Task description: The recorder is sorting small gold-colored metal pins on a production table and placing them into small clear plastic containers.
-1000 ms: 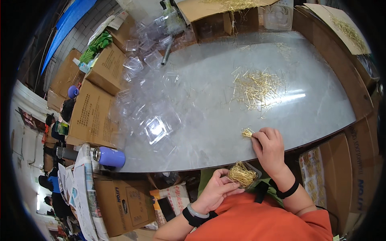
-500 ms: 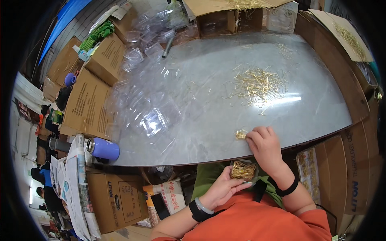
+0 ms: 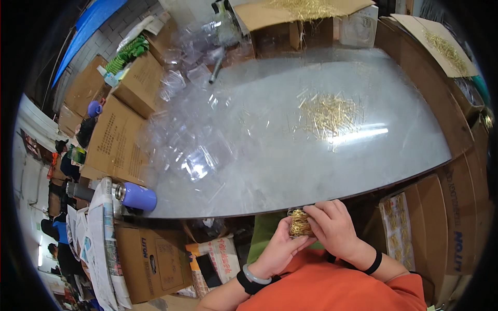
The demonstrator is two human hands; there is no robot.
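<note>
In front of my body, just off the table's near edge, my left hand (image 3: 279, 244) is closed round a small clear plastic box filled with gold wire hooks (image 3: 300, 224). Most of the box's walls are hidden by fingers. My right hand (image 3: 336, 228) bends over the box from the right, its fingertips pressed on the hooks at the top; their exact grip is partly hidden. A loose pile of similar gold wire hooks (image 3: 332, 115) lies farther back on the grey table (image 3: 290, 171).
Many clear plastic boxes (image 3: 199, 160) spread over the table's left side, with a dark metal tube (image 3: 216, 70) behind them. A purple flask (image 3: 139, 197) lies at the near left corner. Cardboard boxes (image 3: 116, 142) border the left; a cardboard sheet with hooks (image 3: 448, 49) sits far right.
My right hand has come back from the table to the box in my left hand. The small clump of hooks it touched is no longer on the table. The box has tilted.
</note>
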